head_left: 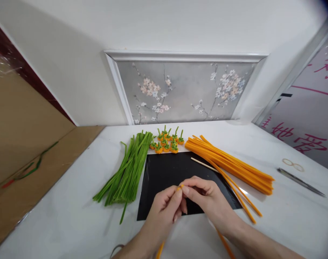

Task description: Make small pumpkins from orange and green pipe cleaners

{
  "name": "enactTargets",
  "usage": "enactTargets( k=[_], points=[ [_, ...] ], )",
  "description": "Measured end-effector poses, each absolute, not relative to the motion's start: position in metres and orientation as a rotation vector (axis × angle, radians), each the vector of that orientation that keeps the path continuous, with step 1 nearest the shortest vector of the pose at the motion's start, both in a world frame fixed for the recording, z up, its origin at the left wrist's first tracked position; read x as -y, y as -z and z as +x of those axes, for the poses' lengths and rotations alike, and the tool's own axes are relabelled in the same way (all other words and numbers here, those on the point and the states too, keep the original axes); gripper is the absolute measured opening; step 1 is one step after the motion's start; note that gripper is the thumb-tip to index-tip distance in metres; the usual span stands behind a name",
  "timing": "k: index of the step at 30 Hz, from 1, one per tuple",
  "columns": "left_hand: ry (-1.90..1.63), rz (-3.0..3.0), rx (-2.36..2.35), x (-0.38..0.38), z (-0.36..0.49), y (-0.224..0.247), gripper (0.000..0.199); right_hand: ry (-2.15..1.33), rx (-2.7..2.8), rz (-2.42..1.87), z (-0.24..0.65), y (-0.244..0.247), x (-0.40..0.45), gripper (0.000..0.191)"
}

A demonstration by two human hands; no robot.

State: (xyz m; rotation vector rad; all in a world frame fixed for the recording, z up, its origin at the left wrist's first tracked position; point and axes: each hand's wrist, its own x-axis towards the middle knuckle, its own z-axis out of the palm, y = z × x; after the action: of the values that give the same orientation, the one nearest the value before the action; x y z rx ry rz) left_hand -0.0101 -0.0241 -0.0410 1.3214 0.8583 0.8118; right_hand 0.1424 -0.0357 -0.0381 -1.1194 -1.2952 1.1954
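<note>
Above the near part of a black mat (166,169), my left hand (166,205) and my right hand (204,194) meet with thumbs and fingertips pinched together. Between the fingertips shows a small bit of an orange pipe cleaner (180,186). Its orange lengths hang below both wrists toward the table's near edge. Both hands are closed on it, and most of the pinched part is hidden by fingers. Behind the mat stands a cluster of small finished orange pumpkins (166,147) with green tops and stems.
Left of the mat lies a bundle of green pipe cleaners (128,172); right, a bundle of orange pipe cleaners (231,163). A thin wooden stick (204,164) crosses the mat's edge. Tweezers (301,182) and rubber bands (293,165) lie far right. Cardboard (45,169) borders the left.
</note>
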Motion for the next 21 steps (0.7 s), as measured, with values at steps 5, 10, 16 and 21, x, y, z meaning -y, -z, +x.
enactTargets(
  k=[5, 10, 16, 21],
  points=[
    [-0.858, 1.316, -0.907, 0.022, -0.009, 0.044, 0.036, -1.083, 1.336, -1.168, 0.141, 0.045, 0.035, 0.026],
    [-0.892, 1.289, -0.902, 0.021, -0.009, 0.046, 0.043, -0.929, 1.383, -1.087, 0.139, 0.051, 0.037, 0.016],
    [-0.844, 1.012, -0.903, 0.024, -0.006, 0.041, 0.041, -0.641, 1.546, -1.111, 0.139, 0.052, 0.040, 0.014],
    [-0.808, 0.874, -0.886, 0.025, -0.005, 0.039, 0.037, -0.370, 1.702, -1.022, 0.142, 0.054, 0.041, 0.021]
  ],
)
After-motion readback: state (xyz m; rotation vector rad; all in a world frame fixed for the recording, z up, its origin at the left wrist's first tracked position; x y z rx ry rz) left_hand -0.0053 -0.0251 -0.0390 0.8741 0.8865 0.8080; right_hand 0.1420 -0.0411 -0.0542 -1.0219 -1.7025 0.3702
